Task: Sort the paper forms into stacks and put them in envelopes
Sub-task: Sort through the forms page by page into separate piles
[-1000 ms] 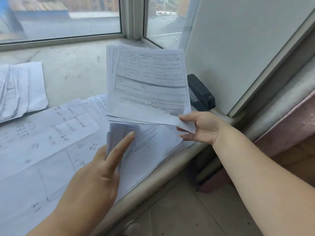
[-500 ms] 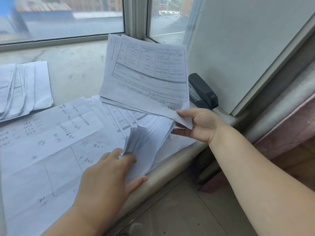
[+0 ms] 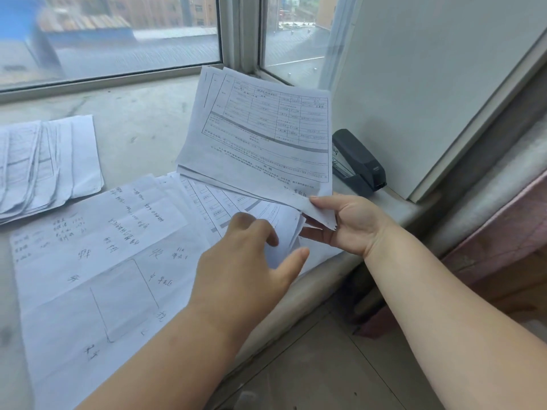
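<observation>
Paper forms point(image 3: 260, 137) rise from the right hand point(image 3: 352, 223)'s pinching grip; left hand point(image 3: 251, 261) curls on sheets point(image 3: 278, 223) beneath.

A black stapler point(image 3: 359, 162) sits on the stone windowsill point(image 3: 139, 119), against a white panel point(image 3: 429, 84). Behind the sill, a window point(image 3: 118, 34) shows blurred buildings.

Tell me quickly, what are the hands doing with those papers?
Right hand pinches raised forms by a corner. Left hand fingers the sheets beneath, grip unclear. Stapler beside, apart; nothing in the way.
</observation>
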The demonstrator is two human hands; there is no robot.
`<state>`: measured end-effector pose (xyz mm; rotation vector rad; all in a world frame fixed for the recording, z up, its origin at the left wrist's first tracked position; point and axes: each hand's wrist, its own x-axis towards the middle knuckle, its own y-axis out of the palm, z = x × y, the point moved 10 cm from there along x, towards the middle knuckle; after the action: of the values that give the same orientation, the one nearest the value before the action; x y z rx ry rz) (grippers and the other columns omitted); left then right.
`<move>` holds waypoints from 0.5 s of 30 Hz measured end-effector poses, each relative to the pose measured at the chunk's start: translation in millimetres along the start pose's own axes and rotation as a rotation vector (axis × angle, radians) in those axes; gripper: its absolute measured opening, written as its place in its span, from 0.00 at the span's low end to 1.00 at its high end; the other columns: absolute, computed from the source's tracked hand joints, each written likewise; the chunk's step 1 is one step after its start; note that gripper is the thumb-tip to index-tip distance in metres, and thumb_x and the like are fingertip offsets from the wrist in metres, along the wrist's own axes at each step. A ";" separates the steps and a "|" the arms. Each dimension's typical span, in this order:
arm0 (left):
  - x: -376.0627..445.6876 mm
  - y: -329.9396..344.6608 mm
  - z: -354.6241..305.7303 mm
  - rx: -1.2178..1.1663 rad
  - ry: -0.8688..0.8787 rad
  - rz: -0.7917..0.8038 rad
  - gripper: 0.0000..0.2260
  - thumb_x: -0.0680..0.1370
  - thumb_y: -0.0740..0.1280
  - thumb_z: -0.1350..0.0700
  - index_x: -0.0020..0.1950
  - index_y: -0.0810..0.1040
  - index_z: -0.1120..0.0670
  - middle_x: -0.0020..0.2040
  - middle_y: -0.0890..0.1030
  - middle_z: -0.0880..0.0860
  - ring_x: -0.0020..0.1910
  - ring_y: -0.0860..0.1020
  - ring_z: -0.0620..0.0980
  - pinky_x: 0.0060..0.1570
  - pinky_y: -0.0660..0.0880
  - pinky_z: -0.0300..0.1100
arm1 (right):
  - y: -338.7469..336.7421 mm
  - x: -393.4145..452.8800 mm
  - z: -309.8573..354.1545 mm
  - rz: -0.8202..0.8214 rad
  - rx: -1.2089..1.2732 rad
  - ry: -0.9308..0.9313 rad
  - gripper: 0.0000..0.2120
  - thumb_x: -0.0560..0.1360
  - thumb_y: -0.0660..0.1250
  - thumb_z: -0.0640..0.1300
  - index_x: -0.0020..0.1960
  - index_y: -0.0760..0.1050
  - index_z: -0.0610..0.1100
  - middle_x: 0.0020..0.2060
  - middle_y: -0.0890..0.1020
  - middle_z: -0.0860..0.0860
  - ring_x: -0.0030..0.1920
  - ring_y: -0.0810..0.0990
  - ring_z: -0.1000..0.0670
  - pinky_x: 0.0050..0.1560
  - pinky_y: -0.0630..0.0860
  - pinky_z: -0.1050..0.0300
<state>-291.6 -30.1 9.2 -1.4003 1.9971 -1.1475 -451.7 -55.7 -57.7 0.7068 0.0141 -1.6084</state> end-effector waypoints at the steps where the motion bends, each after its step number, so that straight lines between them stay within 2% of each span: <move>1: 7.1 3.0 -4.2 0.035 -0.008 0.007 0.18 0.72 0.60 0.32 0.51 0.73 0.44 0.54 0.70 0.41 0.45 0.76 0.42 0.44 0.71 0.41 | 1.1 -0.2 -0.4 0.008 0.010 0.000 0.17 0.79 0.59 0.36 0.67 0.74 0.39 0.58 0.82 0.42 0.52 0.82 0.44 0.46 0.83 0.48; 4: 20.4 10.1 -12.1 0.062 0.010 -0.008 0.13 0.78 0.59 0.38 0.51 0.76 0.46 0.50 0.74 0.44 0.43 0.78 0.46 0.43 0.72 0.42 | 4.4 -0.7 -2.8 0.019 0.036 0.011 0.15 0.80 0.58 0.36 0.64 0.76 0.39 0.51 0.83 0.42 0.42 0.84 0.46 0.38 0.82 0.52; 6: 23.9 16.9 -3.6 -0.063 -0.030 -0.022 0.12 0.79 0.60 0.48 0.40 0.76 0.53 0.38 0.75 0.48 0.36 0.74 0.50 0.37 0.69 0.44 | 2.9 0.3 -5.5 -0.001 0.049 0.021 0.13 0.79 0.59 0.36 0.61 0.77 0.39 0.45 0.84 0.43 0.36 0.82 0.49 0.37 0.81 0.55; 8: 25.6 28.2 14.8 -0.292 -0.158 0.005 0.13 0.76 0.63 0.56 0.32 0.71 0.59 0.29 0.72 0.56 0.30 0.68 0.51 0.32 0.66 0.43 | -1.7 1.8 -6.3 -0.039 0.081 0.016 0.10 0.79 0.60 0.35 0.56 0.77 0.39 0.40 0.84 0.45 0.32 0.82 0.50 0.33 0.81 0.59; 10: 25.1 37.1 30.8 -0.434 -0.273 0.029 0.12 0.73 0.66 0.58 0.33 0.72 0.64 0.31 0.76 0.62 0.28 0.67 0.51 0.30 0.65 0.40 | -6.0 3.3 -5.4 -0.057 0.129 0.000 0.10 0.78 0.60 0.34 0.55 0.78 0.38 0.41 0.85 0.45 0.34 0.84 0.51 0.35 0.82 0.60; 13: 22.6 45.2 43.5 -0.524 -0.345 0.030 0.12 0.71 0.69 0.58 0.33 0.73 0.65 0.33 0.78 0.64 0.28 0.70 0.51 0.31 0.68 0.41 | -10.4 4.1 -8.8 -0.062 0.114 0.025 0.10 0.79 0.60 0.34 0.52 0.79 0.40 0.39 0.85 0.46 0.32 0.83 0.51 0.36 0.80 0.59; 15: 21.5 47.8 45.3 -0.554 -0.353 0.024 0.13 0.71 0.71 0.56 0.32 0.72 0.63 0.31 0.77 0.64 0.26 0.70 0.50 0.31 0.68 0.40 | -12.6 4.4 -11.5 -0.062 0.093 0.040 0.09 0.79 0.59 0.35 0.51 0.78 0.41 0.37 0.85 0.48 0.31 0.83 0.52 0.39 0.75 0.59</move>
<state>-292.6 -60.0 -53.3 -1.6840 2.1349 -0.2958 -458.1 -52.7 -73.8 0.8178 -0.0098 -1.6617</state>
